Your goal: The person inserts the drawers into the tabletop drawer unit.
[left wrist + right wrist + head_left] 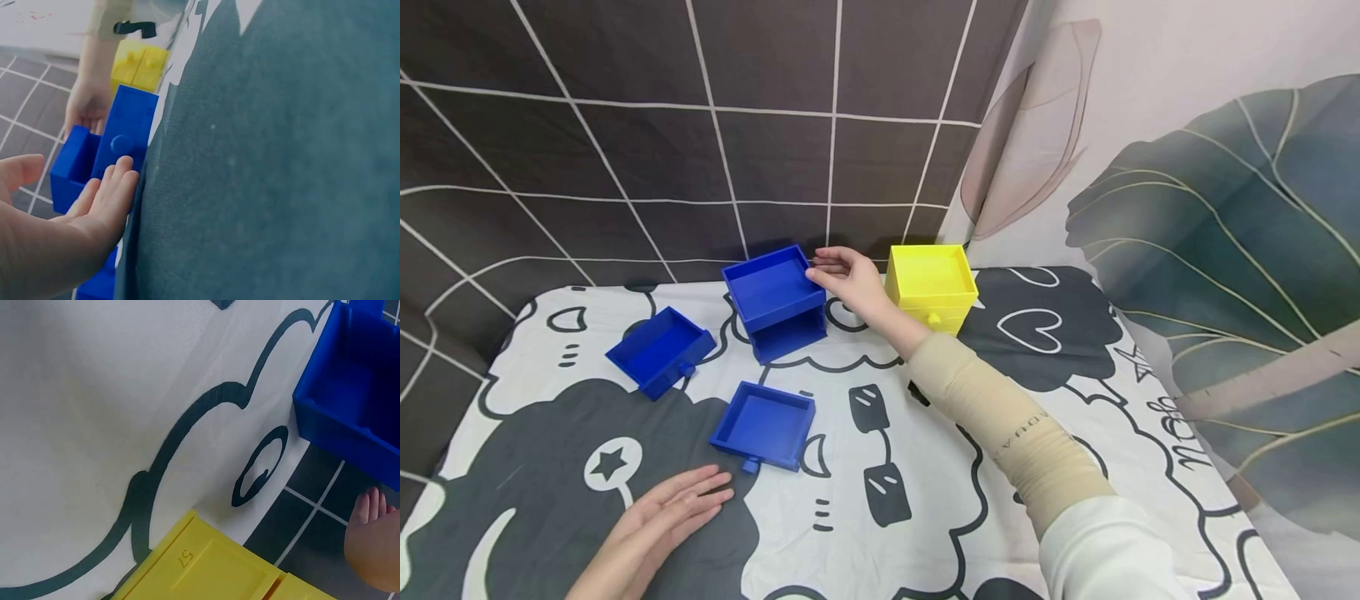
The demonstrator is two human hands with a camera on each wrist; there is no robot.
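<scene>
A blue box frame [775, 292] with a shallow tray top and an open front stands near the back of the table. My right hand [852, 282] is at its right side, fingers loosely extended, the thumb by the top edge; whether it touches is unclear. Two blue drawers lie out in front, one tilted at the left [658, 354] and one nearer me [763, 423], each with a knob. Just below the nearer drawer, my left hand [658, 521] hovers with straight fingers and holds nothing. In the left wrist view a knobbed blue front [128, 125] is beyond its fingertips.
A yellow drawer box [931, 279] with a knob stands right of the blue frame, close to my right forearm. The table wears a black-and-white patterned cloth [925, 533]. A dark gridded curtain [775, 158] hangs behind, with a leaf-print curtain [1247, 250] to the right.
</scene>
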